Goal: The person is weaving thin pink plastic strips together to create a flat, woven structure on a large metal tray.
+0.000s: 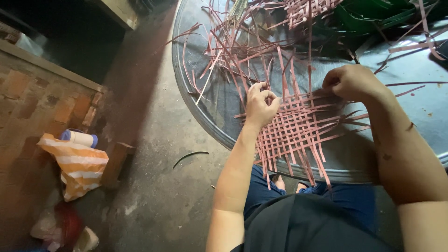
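A partly woven mat of pinkish-red flat strips (298,133) lies on a large round metal tray (198,112) in front of me. My left hand (260,105) pinches a strip at the mat's upper left corner, fingers curled on it. My right hand (350,81) is closed over strips at the mat's upper right edge. Loose ends of the strips hang over the tray's near rim toward my knees.
A tangle of loose pinkish strips (242,51) and green leaves (368,18) covers the tray's far side. On the concrete floor at left sit an orange-and-white striped bag (77,165), a pale bottle (79,138), a wooden block (116,161) and a brick wall (42,100).
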